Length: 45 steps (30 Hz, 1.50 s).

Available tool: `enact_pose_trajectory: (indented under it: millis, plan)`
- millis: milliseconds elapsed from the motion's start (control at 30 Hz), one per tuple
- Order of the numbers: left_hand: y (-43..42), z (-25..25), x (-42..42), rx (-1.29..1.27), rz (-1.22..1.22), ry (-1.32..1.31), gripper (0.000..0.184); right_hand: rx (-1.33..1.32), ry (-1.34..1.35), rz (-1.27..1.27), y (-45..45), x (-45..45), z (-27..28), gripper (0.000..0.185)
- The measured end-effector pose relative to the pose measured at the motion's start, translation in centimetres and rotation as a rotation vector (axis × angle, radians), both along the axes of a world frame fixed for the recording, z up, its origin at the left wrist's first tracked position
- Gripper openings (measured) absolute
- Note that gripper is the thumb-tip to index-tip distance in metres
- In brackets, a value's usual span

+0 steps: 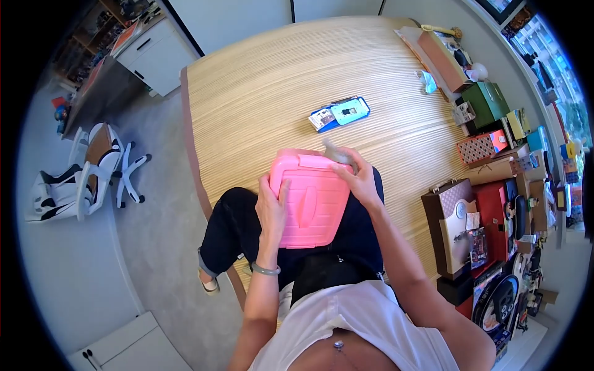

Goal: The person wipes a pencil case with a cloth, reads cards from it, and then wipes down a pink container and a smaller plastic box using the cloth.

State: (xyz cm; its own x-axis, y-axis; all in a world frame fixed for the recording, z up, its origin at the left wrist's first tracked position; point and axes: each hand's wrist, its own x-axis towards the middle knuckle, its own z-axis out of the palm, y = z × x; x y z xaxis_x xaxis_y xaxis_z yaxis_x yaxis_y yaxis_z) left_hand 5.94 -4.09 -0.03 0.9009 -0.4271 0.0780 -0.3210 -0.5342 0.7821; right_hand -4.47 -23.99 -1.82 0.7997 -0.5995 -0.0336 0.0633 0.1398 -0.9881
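A pink plastic storage box [328, 207] with a lid and a moulded handle rests tilted on my lap, by the table's edge. My left hand [270, 207] is closed around its left side, the thumb lying on the lid. At the upper right corner, my right hand [361, 179] is closed on the box with its thumb on the lid. A pale grey, cloth-like thing [336, 152] is bunched at the right fingers, against the box's top edge. Its exact kind I cannot make out. The box's underside and some fingertips are hidden.
On the ribbed wooden table [247, 93] lies a blue case [339, 114] with cards or labels on it. Boxes, a brown-and-beige case [450, 226] and a green box [486, 104] crowd the right side. A white office chair [93, 173] stands on the left floor.
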Motion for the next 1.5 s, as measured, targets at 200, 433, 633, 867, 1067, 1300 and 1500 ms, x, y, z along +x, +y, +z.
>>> enact_pose_trajectory:
  millis: [200,433,633,867,1067,1300,1500]
  plan:
    - [0.0,0.6,-2.7,0.022,0.041,-0.098,0.038,-0.956,-0.029,-0.198,3.4,0.0,3.1,0.023]
    - [0.5,0.6,-4.2,-0.069,-0.022,-0.15,0.039,-0.993,-0.158,-0.089,8.5,-0.6,3.5,0.027]
    - [2.5,1.4,-6.6,-0.047,0.0,-0.208,0.038,-0.32,0.44,-0.021,-0.7,-0.7,2.5,0.025]
    - [3.0,1.1,-6.6,-0.09,-0.027,-0.244,0.039,-0.184,0.319,0.176,-0.2,-0.6,4.5,0.024]
    - [2.6,1.3,-7.3,-0.063,-0.124,-0.303,0.039,-0.428,0.18,0.662,2.5,3.1,12.4,0.03]
    - [3.8,-0.4,-7.1,-0.161,-0.005,-0.139,0.041,-0.335,0.231,0.466,-0.9,2.8,5.5,0.034]
    - [2.9,-0.2,-6.3,-0.184,-0.035,-0.069,0.036,-0.169,0.413,0.296,-3.6,-3.2,2.3,0.031]
